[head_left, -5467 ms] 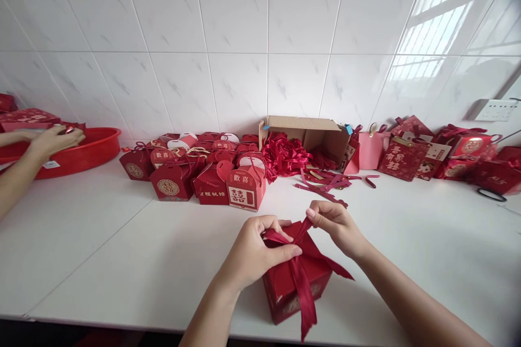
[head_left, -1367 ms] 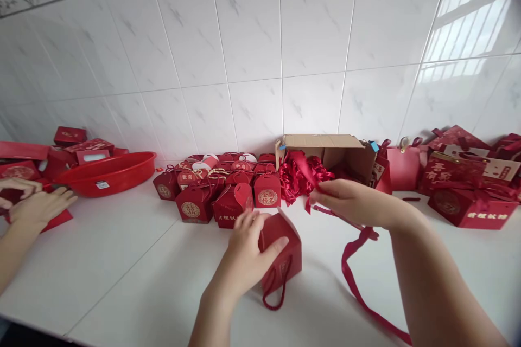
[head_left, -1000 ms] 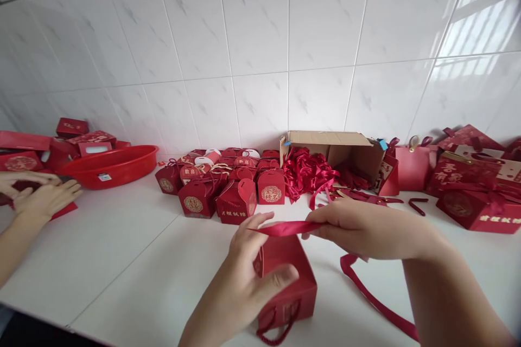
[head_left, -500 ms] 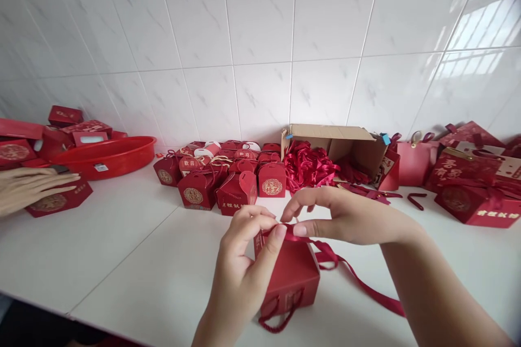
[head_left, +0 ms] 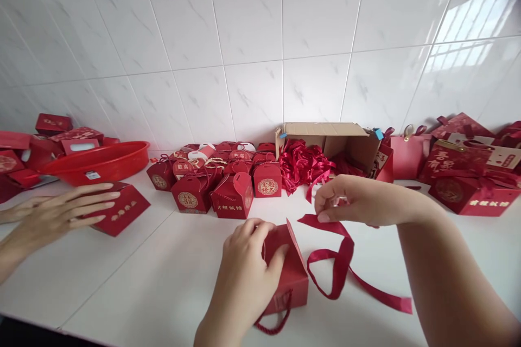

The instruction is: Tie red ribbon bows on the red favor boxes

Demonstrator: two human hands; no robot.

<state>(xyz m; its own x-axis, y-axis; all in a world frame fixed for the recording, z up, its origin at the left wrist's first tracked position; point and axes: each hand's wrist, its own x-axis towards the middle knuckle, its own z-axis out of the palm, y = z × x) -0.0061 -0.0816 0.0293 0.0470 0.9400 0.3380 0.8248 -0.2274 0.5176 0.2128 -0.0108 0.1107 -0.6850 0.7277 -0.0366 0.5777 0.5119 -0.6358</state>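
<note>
A red gift box (head_left: 291, 265) with a twisted rope handle stands on the white table in front of me, its top flap upright. My left hand (head_left: 250, 265) wraps round the box's left side and top, thumb on the near panel. To the right of it, my right hand (head_left: 345, 200) is raised with fingers curled and pinched on a dark red ribbon (head_left: 344, 260). The ribbon hangs in a loose loop beside the box, and its tail lies on the table to the right.
Several small red boxes (head_left: 232, 195) stand behind. A cardboard box (head_left: 325, 129) spills red ribbons (head_left: 303, 165). More red boxes (head_left: 472, 192) sit at right. On the left, another person's hands (head_left: 61, 217) touch a red box (head_left: 126, 211) near a red basin (head_left: 101, 162).
My right hand has moved right and pulled the ribbon off the box top. My left hand has gone from pinching the ribbon to holding the box. The other person's box has shifted right.
</note>
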